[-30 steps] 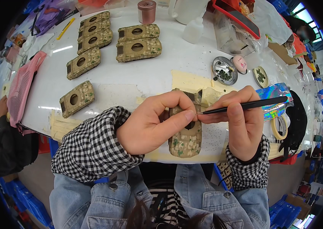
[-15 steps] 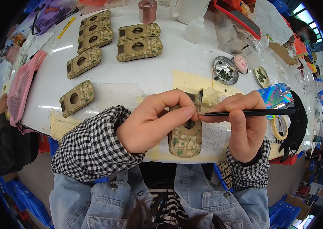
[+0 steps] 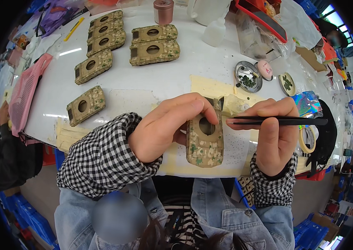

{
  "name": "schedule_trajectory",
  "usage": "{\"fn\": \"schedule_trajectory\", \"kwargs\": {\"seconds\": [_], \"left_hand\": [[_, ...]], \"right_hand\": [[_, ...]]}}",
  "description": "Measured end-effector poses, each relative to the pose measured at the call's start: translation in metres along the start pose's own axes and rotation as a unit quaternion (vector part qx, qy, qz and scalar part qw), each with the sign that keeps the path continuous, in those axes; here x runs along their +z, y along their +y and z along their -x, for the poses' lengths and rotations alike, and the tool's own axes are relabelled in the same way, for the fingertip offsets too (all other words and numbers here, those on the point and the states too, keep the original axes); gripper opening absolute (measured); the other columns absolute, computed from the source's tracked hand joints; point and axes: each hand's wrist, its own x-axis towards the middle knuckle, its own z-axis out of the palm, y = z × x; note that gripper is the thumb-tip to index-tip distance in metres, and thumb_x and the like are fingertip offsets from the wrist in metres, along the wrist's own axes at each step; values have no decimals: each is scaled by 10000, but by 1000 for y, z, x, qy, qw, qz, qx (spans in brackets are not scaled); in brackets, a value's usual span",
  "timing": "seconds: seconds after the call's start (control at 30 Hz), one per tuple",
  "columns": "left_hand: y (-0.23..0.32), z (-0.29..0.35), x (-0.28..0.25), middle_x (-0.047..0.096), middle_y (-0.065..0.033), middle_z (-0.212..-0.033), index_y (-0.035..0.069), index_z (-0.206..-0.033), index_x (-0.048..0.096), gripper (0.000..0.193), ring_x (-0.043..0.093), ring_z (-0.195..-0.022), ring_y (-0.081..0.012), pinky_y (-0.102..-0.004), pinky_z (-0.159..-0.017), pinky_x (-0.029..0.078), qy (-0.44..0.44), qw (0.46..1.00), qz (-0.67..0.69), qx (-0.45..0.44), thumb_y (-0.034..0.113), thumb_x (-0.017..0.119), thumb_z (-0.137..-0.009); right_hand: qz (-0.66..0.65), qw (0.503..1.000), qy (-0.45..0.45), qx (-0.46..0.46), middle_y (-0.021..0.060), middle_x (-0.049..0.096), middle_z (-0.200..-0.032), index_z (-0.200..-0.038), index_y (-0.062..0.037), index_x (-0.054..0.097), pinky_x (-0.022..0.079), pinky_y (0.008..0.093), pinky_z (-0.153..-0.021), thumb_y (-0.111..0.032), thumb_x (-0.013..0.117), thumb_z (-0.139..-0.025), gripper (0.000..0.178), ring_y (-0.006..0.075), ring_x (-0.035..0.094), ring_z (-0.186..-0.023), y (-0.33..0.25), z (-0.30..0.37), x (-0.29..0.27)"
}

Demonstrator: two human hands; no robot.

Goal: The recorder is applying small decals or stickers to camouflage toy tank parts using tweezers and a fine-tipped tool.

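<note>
A camouflage-painted model tank hull [image 3: 205, 151] with a round opening in its top is at the near middle of the table. My left hand [image 3: 170, 121] grips it from the left, with the fingers curled over its upper part. My right hand [image 3: 276, 135] pinches black tweezers [image 3: 289, 121], held level. Their thin tips point left, just right of the hull, and stand slightly apart. Nothing visible is between them. Several matching hulls [image 3: 155, 53] lie at the far left of the table.
Small dark green parts lie in a round metal dish [image 3: 248, 84], beside a pink-and-white lid [image 3: 264, 70] and a shallow tin [image 3: 287, 84]. A tape roll [image 3: 307, 139] is at the right. A pink mesh basket [image 3: 30, 89] stands left. Further back are a white bottle [image 3: 214, 33] and a red-cased phone [image 3: 264, 18].
My right hand has drawn the tweezers right, away from my left fingertips. My left thumb and forefinger have come off the tips, and the hull's round opening now shows more fully.
</note>
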Motion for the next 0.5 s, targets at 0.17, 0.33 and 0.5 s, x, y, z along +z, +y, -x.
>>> {"fn": "schedule_trajectory", "kwargs": {"seconds": [0.17, 0.33, 0.5], "left_hand": [[2, -2, -9, 551, -114, -1059, 0, -1134, 474, 320, 573, -970, -214, -330, -848, 466, 9, 999, -11, 45, 239, 399, -935], [8, -3, -7, 505, -143, -1195, 27, -1316, 347, 444, 578, -1059, -313, -423, -914, 480, -19, 997, 25, 76, 152, 423, -897], [6, -4, -9, 449, -138, -1275, 24, -1358, 309, 500, 529, -1114, -264, -487, -928, 468, -66, 996, 32, 46, 147, 432, -890]], "right_hand": [[22, 999, 23, -33, 141, 604, -873, -1022, 32, 445, 529, 305, -762, -149, 447, -964, 191, 198, 638, -845, 1, -2, -4], [85, 995, 58, -2, 92, 610, -847, -1023, 22, 482, 502, 277, -763, -177, 483, -958, 209, 142, 611, -795, -1, -4, -9], [75, 996, 49, 7, 66, 597, -826, -1040, 18, 482, 475, 254, -772, -198, 496, -955, 233, 120, 585, -804, 1, -4, -12]]}}
